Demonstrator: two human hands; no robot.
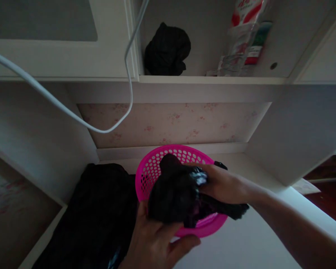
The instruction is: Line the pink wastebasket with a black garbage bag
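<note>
- Nearest, at the bottom centre of the frame, the left hand (pixel 154 239) holds the lower edge of a bunched dark cloth (pixel 175 200); its fingers (pixel 184 243) curl under the bundle and the thumb presses up against it, so the hand is closed on the cloth.
- Just past it, the right hand (pixel 224 185) comes in from the right and grips the top of the same cloth, fingers pinched on a shiny fold.
- The cloth hangs over the pink basket (pixel 156 168), right above its opening; whether any part rests inside cannot be told. I judge it not yet let go, since both hands grip it.
- The basket stands on the white desk (pixel 240 243), lower centre.
- Left of the basket, touching its rim, a larger dark heap (pixel 100 209) lies on the desk, seemingly not dealt with.
- Farther, a white cable (pixel 72 114) loops across the upper left.
- Farthest, on the upper shelf (pixel 212 79), sit another dark bundle (pixel 168 48) and some plastic packets (pixel 245 37).
</note>
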